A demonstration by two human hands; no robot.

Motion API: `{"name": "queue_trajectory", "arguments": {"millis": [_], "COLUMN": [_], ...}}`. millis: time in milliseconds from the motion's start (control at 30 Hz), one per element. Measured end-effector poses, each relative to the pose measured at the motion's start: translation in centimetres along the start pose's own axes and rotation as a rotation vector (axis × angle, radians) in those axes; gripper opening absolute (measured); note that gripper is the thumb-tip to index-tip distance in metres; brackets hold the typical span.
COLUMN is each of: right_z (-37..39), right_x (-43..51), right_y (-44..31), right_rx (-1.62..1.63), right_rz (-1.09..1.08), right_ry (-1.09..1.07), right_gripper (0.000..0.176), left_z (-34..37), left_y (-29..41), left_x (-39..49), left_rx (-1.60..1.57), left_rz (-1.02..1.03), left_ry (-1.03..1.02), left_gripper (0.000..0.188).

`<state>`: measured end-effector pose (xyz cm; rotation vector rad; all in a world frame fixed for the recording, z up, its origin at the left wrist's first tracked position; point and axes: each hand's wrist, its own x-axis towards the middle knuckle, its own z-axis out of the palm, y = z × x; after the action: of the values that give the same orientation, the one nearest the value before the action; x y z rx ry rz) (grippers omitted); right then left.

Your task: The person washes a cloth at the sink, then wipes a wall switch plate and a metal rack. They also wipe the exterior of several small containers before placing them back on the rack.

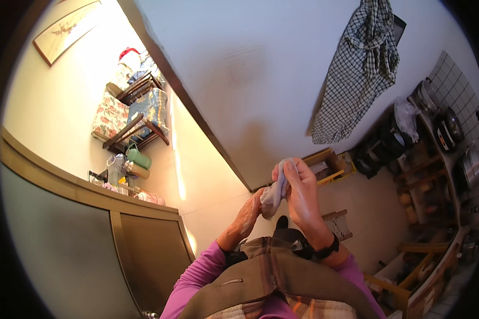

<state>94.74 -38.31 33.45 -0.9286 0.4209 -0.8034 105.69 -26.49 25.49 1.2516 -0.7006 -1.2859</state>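
Observation:
A damp-looking light grey cloth [277, 193] hangs bunched between my two hands, in front of my chest. My right hand [301, 191] grips its upper end with the fingers folded round it. At the cloth's lower left side is my left hand [249, 211], its back turned to me; its fingertips are partly hidden, and whether they pinch the cloth I cannot tell. Both hands look wet. Below them is the zipped brown vest [239, 275] that I wear.
A checked cloth garment [357, 75] hangs on the white wall ahead. To the right are pans [427, 95], shelves and an open drawer [399, 271]. A small stool [337, 225] stands on the floor. At left are a sliding door [151, 255], a green jug [139, 157] and a cushioned chair [111, 115].

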Motion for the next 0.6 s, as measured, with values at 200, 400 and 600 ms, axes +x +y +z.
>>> {"name": "queue_trajectory", "arguments": {"millis": [200, 400, 600], "right_z": [1.6, 2.5, 4.1], "right_x": [7.9, 15.6, 19.5], "right_y": [0.0, 2.6, 5.4], "right_rx": [-0.171, -0.95, -0.972], "right_rz": [-0.293, -0.665, -0.722], "right_ry": [0.066, 0.24, 0.379], "right_gripper": [0.027, 0.036, 0.04], "left_z": [-1.2, -4.2, -7.4], "left_y": [3.6, 7.8, 10.2], "left_x": [5.1, 9.2, 11.4], "left_rx": [-0.15, -0.349, -0.383], "left_rz": [0.235, 0.267, 0.234], "left_ry": [-0.039, 0.011, 0.011], "left_gripper": [0.058, 0.058, 0.049]}}
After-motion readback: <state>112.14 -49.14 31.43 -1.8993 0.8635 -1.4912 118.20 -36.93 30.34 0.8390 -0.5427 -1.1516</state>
